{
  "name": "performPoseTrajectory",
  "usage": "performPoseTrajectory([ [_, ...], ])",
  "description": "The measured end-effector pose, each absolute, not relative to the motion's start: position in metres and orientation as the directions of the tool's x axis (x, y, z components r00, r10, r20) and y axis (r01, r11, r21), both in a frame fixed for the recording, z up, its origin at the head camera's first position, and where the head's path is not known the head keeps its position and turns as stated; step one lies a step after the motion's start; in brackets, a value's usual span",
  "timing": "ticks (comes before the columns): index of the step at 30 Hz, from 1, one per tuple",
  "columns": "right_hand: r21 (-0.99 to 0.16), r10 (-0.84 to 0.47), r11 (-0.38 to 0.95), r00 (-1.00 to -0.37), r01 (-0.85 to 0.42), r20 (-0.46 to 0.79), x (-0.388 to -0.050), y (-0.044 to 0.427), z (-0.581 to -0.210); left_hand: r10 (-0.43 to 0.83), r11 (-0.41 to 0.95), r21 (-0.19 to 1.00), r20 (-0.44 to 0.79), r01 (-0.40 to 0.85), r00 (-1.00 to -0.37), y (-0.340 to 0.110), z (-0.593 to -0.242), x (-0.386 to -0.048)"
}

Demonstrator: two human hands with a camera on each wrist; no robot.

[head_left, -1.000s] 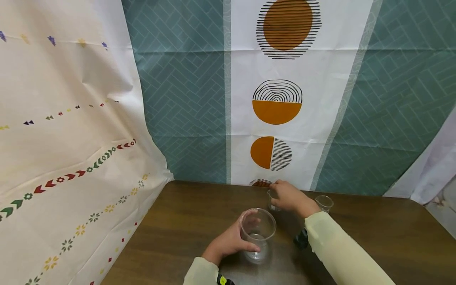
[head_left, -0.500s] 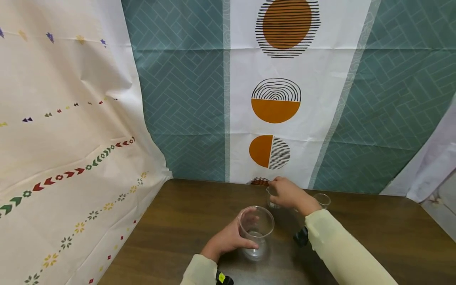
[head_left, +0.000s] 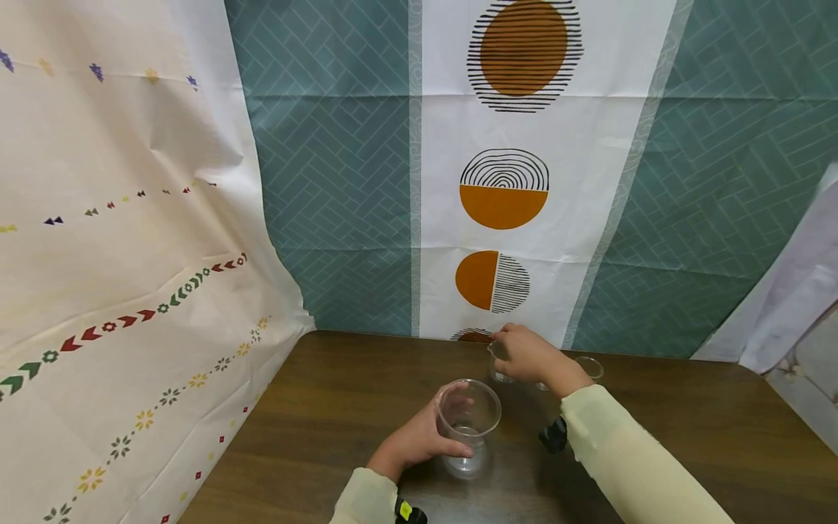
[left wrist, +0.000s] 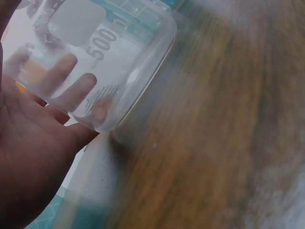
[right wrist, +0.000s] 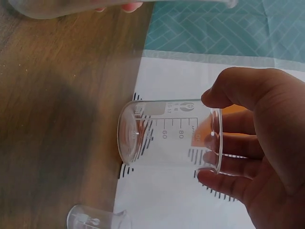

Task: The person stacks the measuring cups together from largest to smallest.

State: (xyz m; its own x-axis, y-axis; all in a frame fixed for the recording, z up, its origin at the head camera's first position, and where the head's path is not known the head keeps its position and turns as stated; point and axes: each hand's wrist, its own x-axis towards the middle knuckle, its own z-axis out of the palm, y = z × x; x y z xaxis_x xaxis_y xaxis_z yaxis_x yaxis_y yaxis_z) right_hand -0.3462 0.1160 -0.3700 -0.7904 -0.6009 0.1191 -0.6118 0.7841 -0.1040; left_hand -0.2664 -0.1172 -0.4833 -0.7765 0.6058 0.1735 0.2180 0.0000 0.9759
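My left hand (head_left: pixel 422 440) grips a large clear glass beaker (head_left: pixel 473 429) from its left side, thumb in front and fingers behind. A "500 ml" mark shows on that beaker (left wrist: pixel 119 62) in the left wrist view; its base is at or close to the tabletop. Further back, my right hand (head_left: pixel 533 362) holds a small clear beaker (head_left: pixel 500 370) by its upper part. In the right wrist view, thumb and fingers lie around the rim of this graduated beaker (right wrist: pixel 167 136), which stands upright on the table. It looks empty, as does the large one.
Another glass beaker (head_left: pixel 591 367) stands behind my right wrist, partly hidden by it. A small glass vessel (right wrist: pixel 97 218) shows at the lower left of the right wrist view. The brown wooden table (head_left: pixel 327 407) meets a patterned cloth (head_left: pixel 340 218) at its back edge.
Both hands keep their holds and the beakers stay almost in place. The head view has shifted slightly, and a bit more glass shows below the right wrist.
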Motion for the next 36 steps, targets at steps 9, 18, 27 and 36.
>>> performPoseTrajectory([
  [9, -0.091, -0.613, 0.773, -0.777, -0.628, 0.144, -0.337, 0.113, -0.36, 0.6, 0.02, 0.976, 0.163, 0.219, -0.783, -0.117, -0.484, -0.266],
  [18, -0.089, -0.602, 0.785, -0.788, -0.614, 0.127, -0.332, 0.113, -0.355, 0.602, 0.017, 0.973, 0.174, 0.23, -0.779, -0.117, -0.485, -0.266],
  [27, -0.089, -0.607, 0.781, -0.784, -0.619, 0.128, -0.331, 0.114, -0.352, 0.596, 0.02, 0.97, 0.183, 0.242, -0.782, -0.118, -0.486, -0.267],
  [36, -0.081, -0.606, 0.781, -0.783, -0.619, 0.14, -0.324, 0.114, -0.348, 0.595, 0.025, 0.968, 0.187, 0.251, -0.782, -0.117, -0.488, -0.268],
])
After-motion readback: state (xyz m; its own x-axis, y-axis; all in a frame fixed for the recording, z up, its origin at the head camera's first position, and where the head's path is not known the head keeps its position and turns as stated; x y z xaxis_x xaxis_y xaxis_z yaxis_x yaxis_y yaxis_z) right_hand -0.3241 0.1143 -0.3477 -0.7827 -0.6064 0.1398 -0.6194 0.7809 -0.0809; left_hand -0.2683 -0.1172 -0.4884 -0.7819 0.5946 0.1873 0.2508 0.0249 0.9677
